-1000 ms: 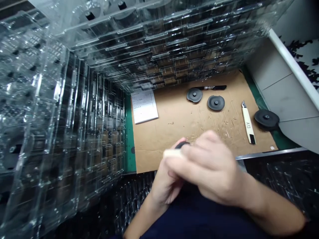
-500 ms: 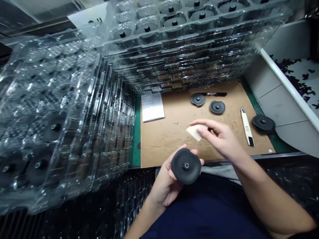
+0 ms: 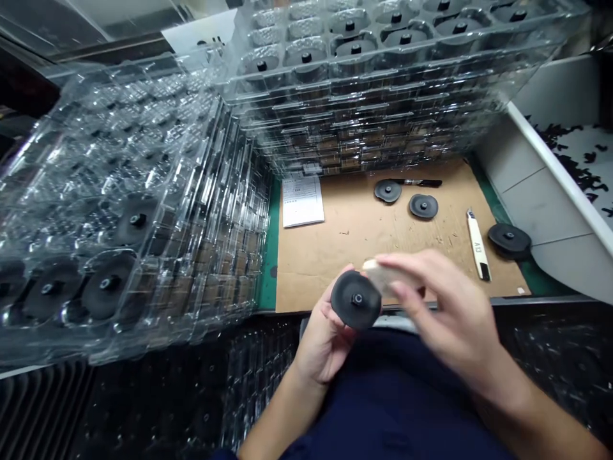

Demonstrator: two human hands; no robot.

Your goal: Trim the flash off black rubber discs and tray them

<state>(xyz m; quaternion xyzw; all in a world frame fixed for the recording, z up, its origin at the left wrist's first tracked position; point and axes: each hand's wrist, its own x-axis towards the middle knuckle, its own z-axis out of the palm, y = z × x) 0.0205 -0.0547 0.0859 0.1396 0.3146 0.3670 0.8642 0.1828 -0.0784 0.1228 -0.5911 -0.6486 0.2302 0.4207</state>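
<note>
My left hand (image 3: 330, 338) grips a round black rubber-like disc (image 3: 347, 300) from below, its small central stub facing up. Between the fingers and thumb of my right hand (image 3: 443, 306) is a cream-coloured pad (image 3: 390, 276), perhaps a sponge or folded cloth. The pad lies against the disc's upper right edge, or just over it; blur hides the exact contact. Two similar discs, one on the left (image 3: 387, 191) and one on the right (image 3: 423, 206), lie beyond my hands on the cardboard (image 3: 330, 262).
Stacked clear plastic trays (image 3: 345, 115) with black discs stand at the back, and more trays (image 3: 191, 211) at the left. A cutter knife (image 3: 477, 246), a black pen (image 3: 421, 183), a paper slip (image 3: 302, 201) and another disc (image 3: 509, 240) lie about. A white-walled bin (image 3: 569, 179) bounds the right.
My right hand has brought the cream pad down and across to the disc's edge. The disc in my left hand is tilted differently. The whole view has shifted slightly.
</note>
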